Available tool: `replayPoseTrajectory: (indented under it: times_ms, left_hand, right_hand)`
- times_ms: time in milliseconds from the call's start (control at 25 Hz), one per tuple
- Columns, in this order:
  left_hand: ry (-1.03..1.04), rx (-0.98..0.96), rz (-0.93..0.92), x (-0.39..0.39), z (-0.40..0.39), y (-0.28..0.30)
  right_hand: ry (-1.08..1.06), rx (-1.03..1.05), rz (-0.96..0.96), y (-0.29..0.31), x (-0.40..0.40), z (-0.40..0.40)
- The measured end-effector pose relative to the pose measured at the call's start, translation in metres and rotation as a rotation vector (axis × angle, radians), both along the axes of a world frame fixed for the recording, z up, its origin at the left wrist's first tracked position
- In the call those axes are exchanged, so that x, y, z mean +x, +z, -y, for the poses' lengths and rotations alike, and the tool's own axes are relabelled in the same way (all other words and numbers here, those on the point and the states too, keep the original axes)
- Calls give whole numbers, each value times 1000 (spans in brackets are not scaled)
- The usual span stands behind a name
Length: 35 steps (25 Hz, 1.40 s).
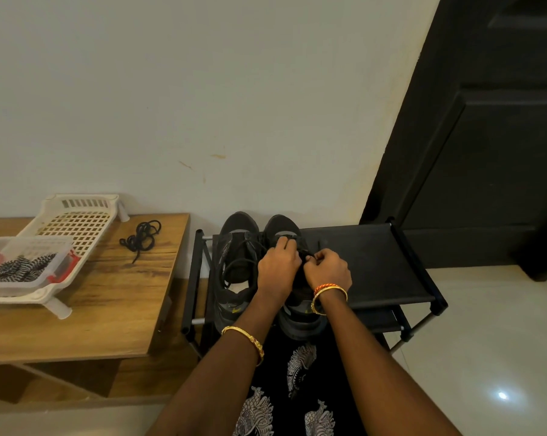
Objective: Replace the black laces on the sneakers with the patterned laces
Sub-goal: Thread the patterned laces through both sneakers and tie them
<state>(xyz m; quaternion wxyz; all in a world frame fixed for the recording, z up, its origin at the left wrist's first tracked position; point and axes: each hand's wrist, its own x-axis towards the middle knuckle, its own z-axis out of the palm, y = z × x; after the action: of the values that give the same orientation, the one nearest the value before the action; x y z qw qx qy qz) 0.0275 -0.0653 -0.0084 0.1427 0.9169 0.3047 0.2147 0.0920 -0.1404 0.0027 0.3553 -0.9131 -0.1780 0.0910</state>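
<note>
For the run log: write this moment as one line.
stage: unlacing right sneaker | left hand, right hand: on its black lace | loose black lace: on table | patterned laces: in tub

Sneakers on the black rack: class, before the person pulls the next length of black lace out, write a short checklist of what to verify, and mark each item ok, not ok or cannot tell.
1. Both sneakers rest on the rack: the left sneaker and the right sneaker sit side by side. Ok.
2. Both hands at the right sneaker: left hand and right hand are curled over its lacing. Ok.
3. Lace actually pinched: fingers hide it. Cannot tell.
4. Left sneaker cleared: a black lace still loops over it. Not ok.
5. Patterned laces ready: lying in the clear box on the table. Ok.
6. One loose black lace set aside on the table. Ok.
</note>
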Motion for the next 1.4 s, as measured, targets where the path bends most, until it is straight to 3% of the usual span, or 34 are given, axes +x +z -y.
replayPoseTrajectory:
  times_ms: [160, 280, 480, 600, 680, 920, 1080, 1200, 1280, 1400]
  left_hand:
    - [281, -448, 246, -4, -5, 3]
    - [279, -596, 250, -1, -7, 3]
    - [-63, -71, -6, -9, -3, 1]
    - [-102, 36, -160, -2, -4, 3]
    - [-76, 17, -169, 4, -3, 3]
    - [120, -514, 111, 6, 2, 10]
    - [146, -1004, 567, 8, -2, 36]
    - [192, -1260, 677, 1, -10, 39]
    - [188, -1117, 504, -2, -11, 32]
    - [100, -466, -50, 2, -7, 20]
  right_hand:
    - [-8, 22, -18, -3, -1, 0]
    - [-14, 26, -18, -3, 0, 0]
    - [7, 8, 1, -5, 0, 0]
    - [18, 3, 13, -5, -1, 0]
    - [17, -7, 17, -6, 0, 0]
    - [19, -11, 8, -8, 1, -1]
    - [8, 3, 8, -10, 3, -1]
    - [7, 20, 9, -13, 3, -1]
    - [4, 22, 9, -14, 3, -1]
    - [0, 15, 5, -13, 4, -1]
